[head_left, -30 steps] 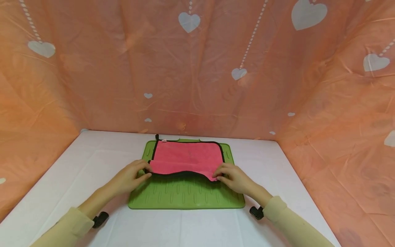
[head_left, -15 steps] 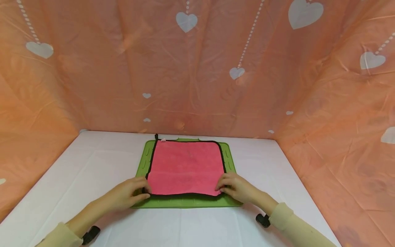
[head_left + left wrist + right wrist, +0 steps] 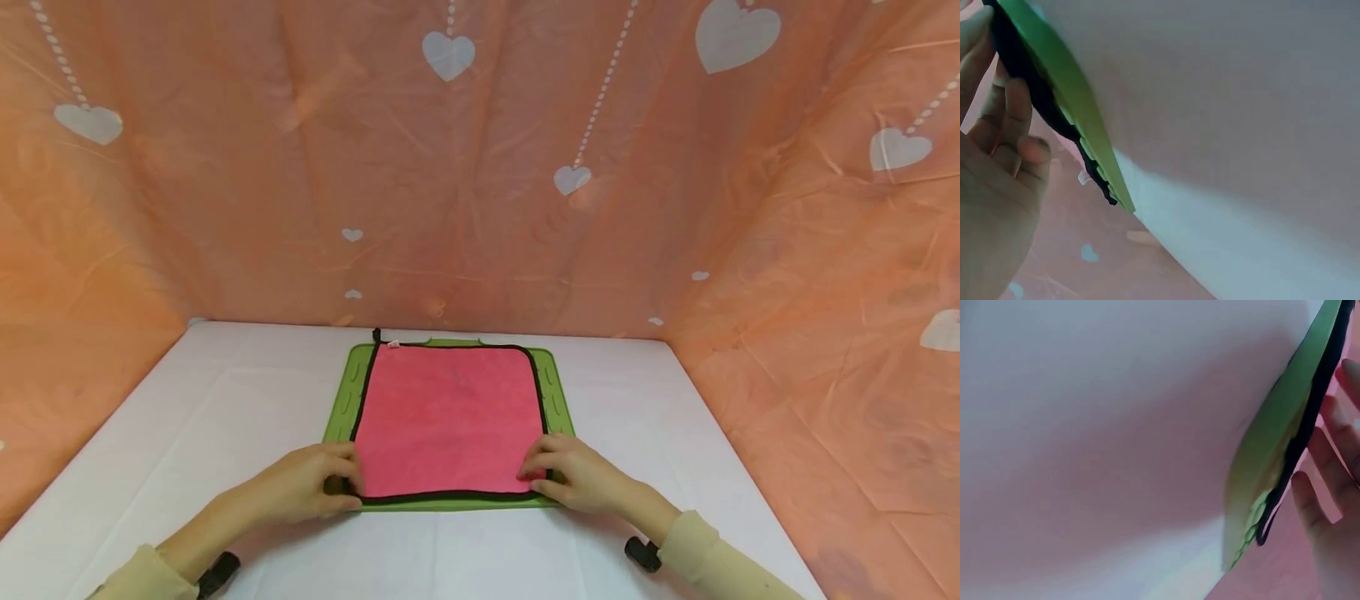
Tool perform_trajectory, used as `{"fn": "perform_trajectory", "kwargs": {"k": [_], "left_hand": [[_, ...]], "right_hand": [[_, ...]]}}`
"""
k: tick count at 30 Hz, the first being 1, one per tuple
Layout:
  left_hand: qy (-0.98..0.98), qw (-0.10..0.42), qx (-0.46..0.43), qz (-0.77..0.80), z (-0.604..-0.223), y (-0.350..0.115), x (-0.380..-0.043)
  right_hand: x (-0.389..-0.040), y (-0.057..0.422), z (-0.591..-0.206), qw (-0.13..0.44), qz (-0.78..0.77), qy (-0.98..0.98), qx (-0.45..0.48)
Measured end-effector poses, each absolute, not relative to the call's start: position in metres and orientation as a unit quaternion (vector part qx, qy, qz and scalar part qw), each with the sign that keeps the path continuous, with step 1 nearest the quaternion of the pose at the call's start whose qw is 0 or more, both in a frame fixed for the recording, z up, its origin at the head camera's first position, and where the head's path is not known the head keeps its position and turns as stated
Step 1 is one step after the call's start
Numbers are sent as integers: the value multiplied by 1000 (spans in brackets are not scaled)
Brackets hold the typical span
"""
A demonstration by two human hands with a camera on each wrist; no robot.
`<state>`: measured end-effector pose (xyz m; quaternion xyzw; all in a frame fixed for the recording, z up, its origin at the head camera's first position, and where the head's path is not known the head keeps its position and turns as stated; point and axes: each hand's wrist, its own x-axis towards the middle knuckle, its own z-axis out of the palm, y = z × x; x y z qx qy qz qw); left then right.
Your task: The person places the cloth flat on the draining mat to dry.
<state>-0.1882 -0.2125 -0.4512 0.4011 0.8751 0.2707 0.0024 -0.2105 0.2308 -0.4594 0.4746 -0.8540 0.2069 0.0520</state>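
A pink cloth (image 3: pixel 450 417) with black edging lies spread on a ridged green washboard (image 3: pixel 348 392), covering most of it. At its far left corner are a black loop and a small white label. My left hand (image 3: pixel 311 481) pinches the near left corner, thumb at the front edge. Opposite it, my right hand (image 3: pixel 577 475) grips the near right corner with bent fingers. In the left wrist view, the black edging (image 3: pixel 1029 81) runs beside the fingers. The right wrist view has the fingers against the cloth's edge, just above the washboard (image 3: pixel 1272 437); its thumb contact is unclear.
The washboard stands on a white-covered table (image 3: pixel 247 392). An orange curtain (image 3: pixel 465 208) with white hearts hangs along the back and both sides. Both wrists carry a small black camera (image 3: pixel 643 553).
Both hands have drawn the cloth's near edge toward me and lowered it. The cloth went from folded up at the front to flat, covering the washboard's ridges.
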Motion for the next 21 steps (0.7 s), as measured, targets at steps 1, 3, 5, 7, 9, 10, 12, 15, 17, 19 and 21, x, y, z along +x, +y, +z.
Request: {"fn": "perform_trajectory", "kwargs": {"k": [1,3,5,7,9,10,12,15,17,19,21], "left_hand": [[874,-11,406,268,-451,-211,-190],[873,-38,412,259,-451,-206,-195],[875,-68,416,237,-451,-200,-200],[884,-74,408,213,-450,-195,-204],[893,-65,403,188,-449,-190,-207],[898,-52,399,178,-449,-188,-208],[906,-15,391,164,-449,-186,-209],[912,33,378,158,-450,-184,-208],[914,57,368,164,-450,-185,-208],[914,73,359,176,-449,-186,-208],[912,85,356,186,-450,-187,-207]], "right_hand": [[-210,229,-459,57,199,-854,477],[-209,223,-457,54,186,-856,479],[-209,217,-455,35,174,-860,478],[-208,212,-452,6,157,-865,476],[-207,208,-451,-24,137,-869,475],[-206,206,-451,-39,128,-871,473],[-205,205,-451,-61,114,-872,473],[-203,206,-454,-80,110,-873,468],[-203,208,-455,-87,118,-872,467],[-202,209,-455,-90,124,-871,467],[-201,210,-455,-94,130,-868,469]]}}
